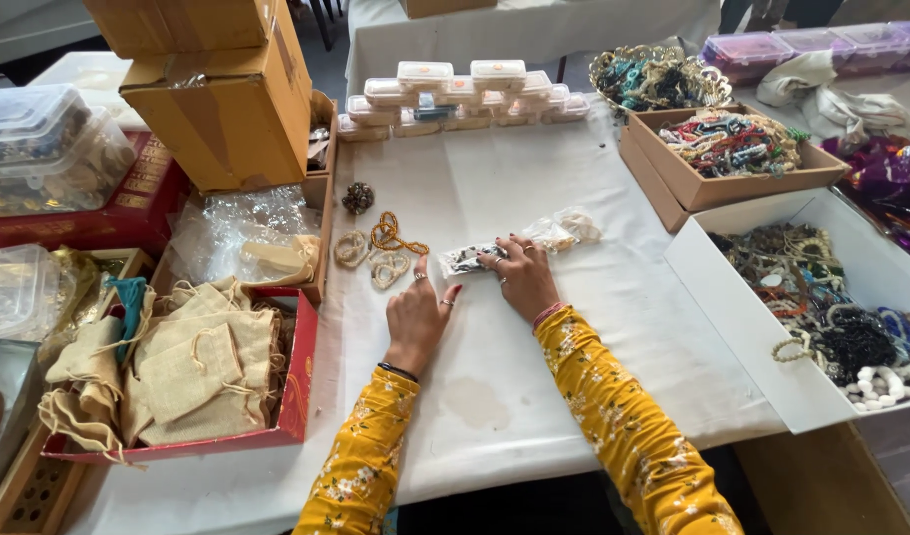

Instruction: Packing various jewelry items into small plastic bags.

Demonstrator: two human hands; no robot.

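Head view: your right hand [522, 277] lies flat, pinning the small clear packet [467, 260] (beads inside); your left hand [417, 315], loosely open and empty, rests just beside it; you seem to be flattening it.

Small clear bag [467, 260] w/ dark beads, flat on white cloth, mid-table.

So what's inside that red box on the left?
The red box holds a pile of tan drawstring cloth pouches. Whatever lies beneath or inside them is covered.

Hands [522, 277] press packet [467, 260] — tablecloth [574, 347].
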